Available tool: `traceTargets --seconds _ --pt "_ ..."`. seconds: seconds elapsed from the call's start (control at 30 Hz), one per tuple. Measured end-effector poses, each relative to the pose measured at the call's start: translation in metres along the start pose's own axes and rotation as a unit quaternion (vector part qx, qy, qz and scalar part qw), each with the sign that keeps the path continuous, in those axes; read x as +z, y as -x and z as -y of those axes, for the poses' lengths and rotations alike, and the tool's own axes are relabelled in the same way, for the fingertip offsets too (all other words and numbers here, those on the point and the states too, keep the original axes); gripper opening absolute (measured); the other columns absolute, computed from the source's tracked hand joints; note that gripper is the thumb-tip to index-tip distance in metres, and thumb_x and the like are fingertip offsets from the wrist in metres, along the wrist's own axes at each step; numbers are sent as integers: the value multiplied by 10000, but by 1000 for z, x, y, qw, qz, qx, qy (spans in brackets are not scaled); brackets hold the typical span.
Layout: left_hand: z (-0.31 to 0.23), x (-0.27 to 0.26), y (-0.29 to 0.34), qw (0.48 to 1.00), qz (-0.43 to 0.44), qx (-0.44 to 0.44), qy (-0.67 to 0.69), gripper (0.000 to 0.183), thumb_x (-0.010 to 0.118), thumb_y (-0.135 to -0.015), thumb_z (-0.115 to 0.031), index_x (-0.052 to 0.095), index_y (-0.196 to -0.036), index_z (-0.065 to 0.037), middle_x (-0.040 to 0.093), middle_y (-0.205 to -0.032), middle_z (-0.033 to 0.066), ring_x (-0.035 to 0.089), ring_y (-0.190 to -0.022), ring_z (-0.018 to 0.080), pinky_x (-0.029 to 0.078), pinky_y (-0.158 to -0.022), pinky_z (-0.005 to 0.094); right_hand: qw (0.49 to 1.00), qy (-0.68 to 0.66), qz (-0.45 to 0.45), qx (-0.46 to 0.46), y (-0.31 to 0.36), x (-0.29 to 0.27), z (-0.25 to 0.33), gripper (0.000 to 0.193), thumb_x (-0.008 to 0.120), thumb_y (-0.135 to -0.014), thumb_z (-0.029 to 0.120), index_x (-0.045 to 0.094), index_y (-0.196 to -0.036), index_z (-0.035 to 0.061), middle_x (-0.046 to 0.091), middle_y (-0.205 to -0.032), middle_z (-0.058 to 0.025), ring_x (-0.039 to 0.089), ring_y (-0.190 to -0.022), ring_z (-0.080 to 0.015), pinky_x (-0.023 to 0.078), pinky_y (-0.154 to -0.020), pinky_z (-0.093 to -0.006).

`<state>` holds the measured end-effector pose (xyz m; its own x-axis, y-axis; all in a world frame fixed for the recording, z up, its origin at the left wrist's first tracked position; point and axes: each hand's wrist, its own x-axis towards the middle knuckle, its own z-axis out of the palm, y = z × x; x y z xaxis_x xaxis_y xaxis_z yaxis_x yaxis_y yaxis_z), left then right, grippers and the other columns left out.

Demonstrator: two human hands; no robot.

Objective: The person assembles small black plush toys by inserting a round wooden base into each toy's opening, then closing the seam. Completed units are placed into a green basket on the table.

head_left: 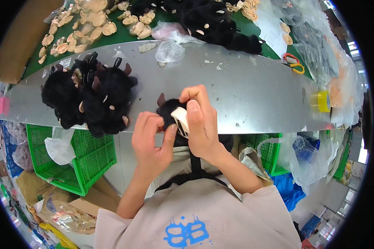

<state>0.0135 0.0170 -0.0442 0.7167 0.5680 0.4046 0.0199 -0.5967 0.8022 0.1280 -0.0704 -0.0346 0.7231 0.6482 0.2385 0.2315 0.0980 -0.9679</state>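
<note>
Over the front edge of the metal table (pixel 253 91), a small black plush toy (pixel 167 108) with a brownish ear or horn is between my hands. A cream plastic piece (pixel 179 114), curved with dark slots, sits against the plush. My right hand (pixel 203 128) is closed around the plush and the plastic piece, thumb along the plastic and index finger bent over the top. On the other side my left hand (pixel 151 139) pinches the plush's edge, fingers curled, thumb close to the plastic's lower end. Part of the toy is hidden behind my fingers.
Several black plush toys (pixel 112 89) are heaped on the table at left. Cream plastic parts (pixel 99 18) and more black plush (pixel 207 25) cover the green surface behind. Scissors (pixel 296 66) and yellow tape (pixel 323 101) lie right. Green crates (pixel 87 162) stand below.
</note>
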Motion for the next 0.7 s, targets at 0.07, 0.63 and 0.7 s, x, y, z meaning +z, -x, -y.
traceTargets --seconds 0.07,0.63,0.7 --pt "2 3 3 1000 -7 -15 -1 180 687 -845 -53 513 -825 -12 496 -791 101 467 -690 248 385 -586 339 999 29 15 -9 1 0 1 198 415 -1009 157 529 -1024 -4 544 -796 -128 526 -644 -246 440 -617 -351" --pt "1 15 6 999 0 -24 44 134 650 -882 -65 539 -834 -6 497 -800 102 471 -721 254 393 -590 328 985 165 -40 -22 -6 5 -13 129 444 -997 91 526 -932 16 554 -796 -144 530 -676 -325 434 -601 -402" --pt "-4 16 4 999 -6 -9 40 153 639 -902 -84 534 -826 -4 486 -788 94 457 -708 237 393 -586 324 985 167 -48 5 -12 0 -19 154 462 -1019 138 543 -952 26 576 -736 -126 550 -619 -314 442 -577 -395"
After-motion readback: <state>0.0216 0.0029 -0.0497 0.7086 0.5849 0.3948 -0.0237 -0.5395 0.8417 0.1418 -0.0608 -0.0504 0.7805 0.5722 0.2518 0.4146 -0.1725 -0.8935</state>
